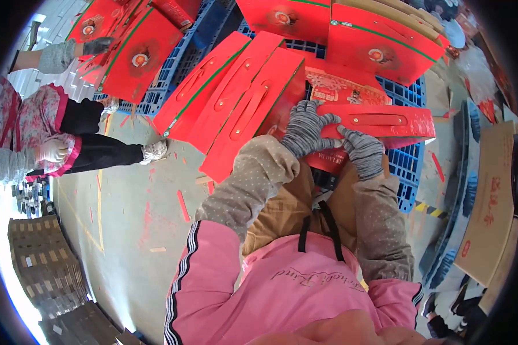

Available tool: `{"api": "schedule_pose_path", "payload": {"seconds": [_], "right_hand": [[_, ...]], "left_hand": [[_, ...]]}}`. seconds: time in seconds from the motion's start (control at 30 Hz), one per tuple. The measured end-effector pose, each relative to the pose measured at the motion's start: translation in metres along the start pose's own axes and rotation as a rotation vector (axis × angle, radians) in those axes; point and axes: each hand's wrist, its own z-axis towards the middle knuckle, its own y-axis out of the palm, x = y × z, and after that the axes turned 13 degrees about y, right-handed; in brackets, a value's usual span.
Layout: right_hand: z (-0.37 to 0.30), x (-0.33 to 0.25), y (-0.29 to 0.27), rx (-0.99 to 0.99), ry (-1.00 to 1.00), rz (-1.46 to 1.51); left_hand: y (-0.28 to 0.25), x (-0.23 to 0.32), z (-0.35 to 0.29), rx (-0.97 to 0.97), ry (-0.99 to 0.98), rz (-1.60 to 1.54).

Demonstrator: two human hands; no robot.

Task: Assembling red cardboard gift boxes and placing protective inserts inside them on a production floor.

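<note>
A red gift box [408, 122] with a red strap handle on its top lies crosswise in front of me on a blue plastic pallet. My left hand [307, 129], in a grey striped knit glove, is at the box's left end, fingers spread and touching its corner. My right hand [362, 150], gloved alike, has its fingers bent against the near side of the same box; its thumb is hidden. Left of my hands, several red handled boxes [236, 100] stand in a slanted row. Beyond the crosswise box is a patterned red panel [351, 86].
More red boxes [380, 49] stand along the far side of the blue pallet [407, 167]. At left, a person in a floral apron [29, 115] reaches a gloved hand to other red boxes. Brown cardboard [46, 259] is stacked lower left; a large carton [486, 213] stands at right. Red scraps litter the floor.
</note>
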Motion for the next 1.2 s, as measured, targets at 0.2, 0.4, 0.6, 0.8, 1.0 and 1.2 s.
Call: {"api": "schedule_pose_path", "payload": {"seconds": [0.2,0.4,0.6,0.8,1.0,1.2], "right_hand": [[0.000,-0.011,0.002,-0.029,-0.020,-0.043],[0.003,0.008,0.007,0.040,-0.074,-0.016],[-0.014,0.007,0.023,0.260,0.146,0.933],[-0.052,0.105,0.030,0.112,0.692,1.019],[-0.012,0.105,0.102,-0.074,0.793,1.512],[0.038,0.065,0.149,-0.504,0.329,1.447]], "left_hand": [[-0.006,-0.006,-0.008,-0.031,0.078,0.130],[0.004,-0.008,0.002,0.021,0.126,0.186],[-0.011,0.004,0.005,-0.107,0.047,0.278],[-0.020,0.011,0.003,-0.161,0.161,0.237],[-0.023,0.035,-0.036,-0.188,-0.063,0.272],[-0.010,0.053,-0.069,-0.024,-0.288,0.276]]}}
